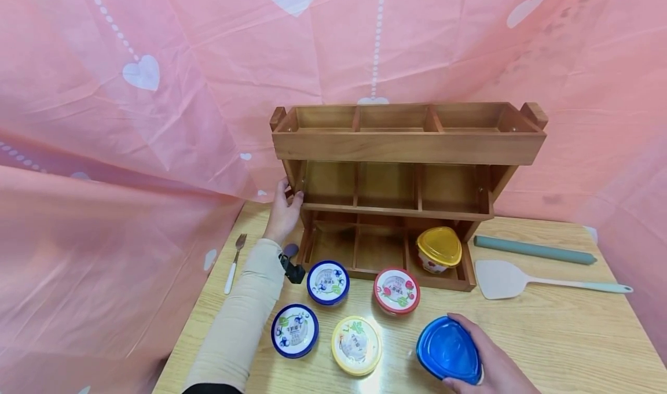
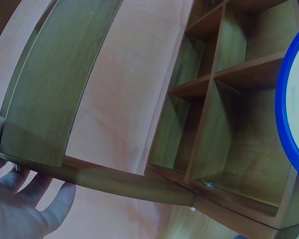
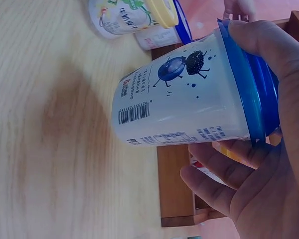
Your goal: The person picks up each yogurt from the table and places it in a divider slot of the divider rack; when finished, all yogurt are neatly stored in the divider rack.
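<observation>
Blue-lidded, Chinese-lettered white tub [image 3: 184, 94], barcode [image 3: 133, 113] showing, sits clamped in the right hand's fingers [image 3: 219, 164]; left hand [image 1: 283, 214] grips brown wooden rack [image 1: 406, 146].

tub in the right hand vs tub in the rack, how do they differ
The held tub has a blue lid, the rack tub a yellow one. The right hand grips the held tub; the rack tub sits low in the wooden rack. Both have rounded-triangular lids.

From the head view's centre, a white-handled fork [image 1: 232, 269] lies at eight o'clock, a spatula [image 1: 505, 279] at four, a grey-green rod [image 1: 535, 250] beyond it; pink heart-print cloth [image 1: 219, 24] hangs at twelve.
</observation>
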A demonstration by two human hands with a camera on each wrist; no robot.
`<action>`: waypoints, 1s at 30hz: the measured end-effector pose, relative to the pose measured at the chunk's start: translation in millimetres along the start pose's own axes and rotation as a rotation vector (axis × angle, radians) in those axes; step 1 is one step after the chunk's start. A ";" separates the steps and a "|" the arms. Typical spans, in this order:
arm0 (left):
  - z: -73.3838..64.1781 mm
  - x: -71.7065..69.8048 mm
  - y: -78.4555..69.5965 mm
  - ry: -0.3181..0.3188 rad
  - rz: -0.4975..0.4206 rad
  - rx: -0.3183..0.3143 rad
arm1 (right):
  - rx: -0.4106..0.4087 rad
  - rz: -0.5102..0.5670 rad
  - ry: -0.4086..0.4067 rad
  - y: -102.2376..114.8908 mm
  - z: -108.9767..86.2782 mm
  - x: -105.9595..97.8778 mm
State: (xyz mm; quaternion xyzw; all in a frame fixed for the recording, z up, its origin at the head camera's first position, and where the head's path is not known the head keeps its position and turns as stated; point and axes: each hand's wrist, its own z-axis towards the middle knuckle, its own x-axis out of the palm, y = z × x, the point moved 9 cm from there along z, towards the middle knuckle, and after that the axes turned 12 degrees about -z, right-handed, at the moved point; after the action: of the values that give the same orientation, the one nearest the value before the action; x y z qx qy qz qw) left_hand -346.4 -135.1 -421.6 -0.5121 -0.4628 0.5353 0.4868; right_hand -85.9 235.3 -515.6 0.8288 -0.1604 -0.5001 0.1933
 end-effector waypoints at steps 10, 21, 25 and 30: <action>1.2 -1.0 1.7 -0.006 -0.002 0.002 | -0.090 -0.027 -0.138 23.0 -2.3 -38.3; 0.8 -0.9 1.6 -0.003 -0.010 -0.012 | -0.216 0.078 -0.430 60.5 14.8 -86.3; 0.4 -0.7 1.5 -0.006 -0.008 -0.012 | -0.254 0.134 -0.501 72.5 24.9 -92.6; -1.3 0.2 -1.0 -0.004 -0.007 0.000 | -0.294 0.187 -0.529 83.7 37.2 -93.8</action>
State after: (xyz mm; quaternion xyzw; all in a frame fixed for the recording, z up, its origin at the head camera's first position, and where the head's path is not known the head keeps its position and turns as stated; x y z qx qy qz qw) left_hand -345.1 -134.8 -420.7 -0.5093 -0.4658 0.5346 0.4877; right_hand -167.2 199.3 -419.2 0.6149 -0.2065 -0.6961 0.3077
